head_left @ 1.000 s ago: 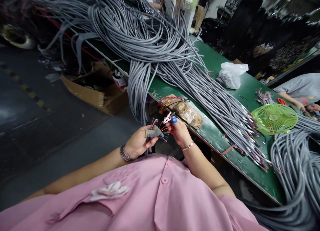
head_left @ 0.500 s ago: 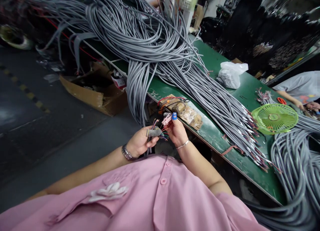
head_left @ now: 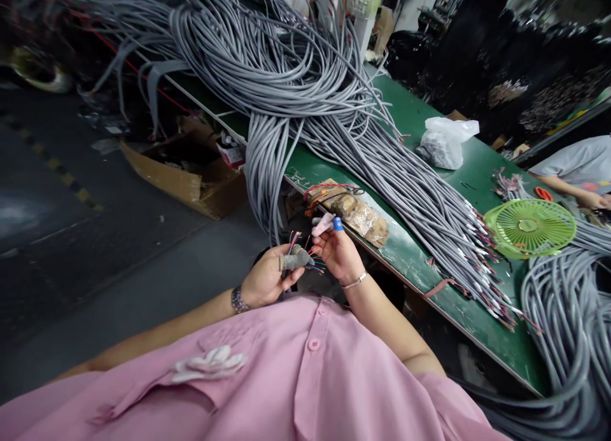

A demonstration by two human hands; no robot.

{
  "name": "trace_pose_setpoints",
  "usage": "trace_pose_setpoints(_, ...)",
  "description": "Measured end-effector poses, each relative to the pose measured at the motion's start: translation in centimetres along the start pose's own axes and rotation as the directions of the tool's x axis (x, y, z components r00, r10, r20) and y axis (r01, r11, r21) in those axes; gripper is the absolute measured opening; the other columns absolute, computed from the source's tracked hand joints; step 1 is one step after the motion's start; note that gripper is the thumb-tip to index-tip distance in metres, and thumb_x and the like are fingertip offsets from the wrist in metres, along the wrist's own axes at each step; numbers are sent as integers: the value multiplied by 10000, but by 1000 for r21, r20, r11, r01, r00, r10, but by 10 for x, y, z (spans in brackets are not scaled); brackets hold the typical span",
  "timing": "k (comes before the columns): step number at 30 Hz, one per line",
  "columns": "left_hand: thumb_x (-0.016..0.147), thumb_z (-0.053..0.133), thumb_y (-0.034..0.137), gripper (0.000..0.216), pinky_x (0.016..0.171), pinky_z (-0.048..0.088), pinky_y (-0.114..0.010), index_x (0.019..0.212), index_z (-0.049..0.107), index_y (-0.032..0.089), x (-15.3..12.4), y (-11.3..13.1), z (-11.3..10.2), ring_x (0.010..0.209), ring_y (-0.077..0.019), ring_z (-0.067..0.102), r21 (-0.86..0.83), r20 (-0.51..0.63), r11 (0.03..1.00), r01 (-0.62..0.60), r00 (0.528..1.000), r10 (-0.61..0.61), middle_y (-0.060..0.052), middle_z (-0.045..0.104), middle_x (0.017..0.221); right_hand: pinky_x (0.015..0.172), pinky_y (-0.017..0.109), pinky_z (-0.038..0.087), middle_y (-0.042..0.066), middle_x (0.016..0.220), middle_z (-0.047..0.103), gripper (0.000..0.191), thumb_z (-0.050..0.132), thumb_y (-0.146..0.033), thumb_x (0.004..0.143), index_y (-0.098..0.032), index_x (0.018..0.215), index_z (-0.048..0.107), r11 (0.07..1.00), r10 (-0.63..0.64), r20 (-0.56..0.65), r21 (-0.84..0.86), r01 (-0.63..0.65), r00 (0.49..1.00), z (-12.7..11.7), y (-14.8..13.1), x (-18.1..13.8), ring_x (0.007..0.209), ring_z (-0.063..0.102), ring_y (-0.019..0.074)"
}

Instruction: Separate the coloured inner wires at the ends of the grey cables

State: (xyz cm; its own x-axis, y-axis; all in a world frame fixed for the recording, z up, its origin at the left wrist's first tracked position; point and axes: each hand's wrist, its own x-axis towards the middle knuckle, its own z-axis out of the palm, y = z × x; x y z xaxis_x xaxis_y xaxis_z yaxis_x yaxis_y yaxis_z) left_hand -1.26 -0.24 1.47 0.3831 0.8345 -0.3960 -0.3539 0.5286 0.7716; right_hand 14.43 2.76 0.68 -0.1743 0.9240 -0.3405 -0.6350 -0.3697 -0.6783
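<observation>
My left hand [head_left: 264, 277], a watch on its wrist, is closed around the stripped end of a grey cable. A worn grey cover wraps its thumb, and thin coloured wires [head_left: 294, 240] fan out above and beyond it. My right hand [head_left: 340, 258] is close beside it, with a blue cover on the thumb and a pale pink one on a finger. Its curled fingers are at the wire ends and seem to pinch a thin wire. The exact contact is too small to see clearly.
Many grey cables [head_left: 267, 84] lie across the green table [head_left: 410, 110]. A tape-wrapped block [head_left: 363, 218] sits at its near edge. Further right are a plastic bag [head_left: 443, 145] and a green fan [head_left: 529, 226]. A cardboard box [head_left: 176, 180] stands on the floor. Another person works at right.
My right hand has shifted slightly right and its covered finger has turned. My left hand still holds the cable end. The whole view has moved a little.
</observation>
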Motion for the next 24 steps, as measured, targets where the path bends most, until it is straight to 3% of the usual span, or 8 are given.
trace_pose_setpoints(3, 675, 746, 355, 264, 318, 211, -188, 736, 605, 141, -2, 1, 3, 316, -54, 356, -46, -53, 998, -49, 997, 47, 24, 535, 445, 545, 188, 472, -4, 758, 608, 364, 710, -513, 733, -181, 848, 617, 996, -74, -59, -57, 71, 996, 3, -1, -2, 616, 535, 85)
trace_pose_setpoints(9, 701, 720, 330, 219, 327, 207, -188, 746, 603, 150, 4, 0, 1, 319, -53, 357, -95, -49, 993, -67, 997, 63, 27, 541, 458, 525, 196, 458, 6, 762, 611, 436, 683, -589, 713, -176, 842, 623, 987, -113, -99, -125, 100, 989, 2, -1, -2, 591, 521, 84)
trace_pose_setpoints(11, 707, 713, 316, 204, 332, 208, -188, 744, 598, 152, 5, 0, 0, 321, -53, 358, -95, -41, 994, -59, 998, 55, 28, 542, 461, 514, 198, 435, 4, 729, 608, 431, 665, -599, 722, -177, 797, 620, 964, -205, -161, -207, 170, 965, 0, 3, 0, 566, 498, 81)
trace_pose_setpoints(13, 701, 714, 301, 197, 334, 204, -186, 742, 592, 153, 6, 1, -1, 322, -51, 355, -91, -40, 994, -52, 998, 48, 28, 544, 464, 505, 198, 409, 2, 686, 606, 432, 633, -608, 744, -176, 744, 613, 909, -343, -228, -326, 261, 911, -3, 7, 2, 542, 473, 78)
trace_pose_setpoints(15, 697, 714, 297, 197, 332, 198, -185, 734, 588, 151, 7, 2, -1, 320, -48, 347, -79, -34, 996, -50, 998, 47, 27, 542, 460, 508, 201, 405, 2, 675, 609, 448, 608, -625, 755, -177, 737, 613, 877, -398, -235, -380, 293, 887, -5, 9, 4, 540, 474, 80)
trace_pose_setpoints(19, 698, 709, 300, 194, 328, 195, -185, 735, 599, 145, 9, 1, -2, 320, -46, 345, -54, -29, 997, -47, 999, 45, 26, 540, 459, 548, 215, 457, 17, 754, 628, 504, 600, -673, 737, -185, 858, 632, 968, -180, -109, -199, 156, 978, -2, 7, 6, 607, 537, 101)
trace_pose_setpoints(21, 699, 707, 295, 187, 327, 197, -182, 749, 607, 145, 10, 1, -2, 324, -47, 352, -56, -35, 997, -44, 999, 42, 27, 543, 464, 569, 215, 469, 16, 766, 628, 483, 619, -655, 740, -189, 865, 630, 988, -120, -90, -106, 110, 989, 2, 6, 8, 634, 548, 104)
trace_pose_setpoints(24, 704, 707, 291, 183, 323, 201, -181, 751, 612, 142, 12, -1, -2, 328, -48, 354, -56, -28, 998, -37, 999, 36, 26, 541, 465, 575, 209, 462, 3, 723, 614, 418, 659, -603, 742, -192, 803, 619, 991, -130, -147, -35, 126, 981, 6, 6, 10, 623, 538, 101)
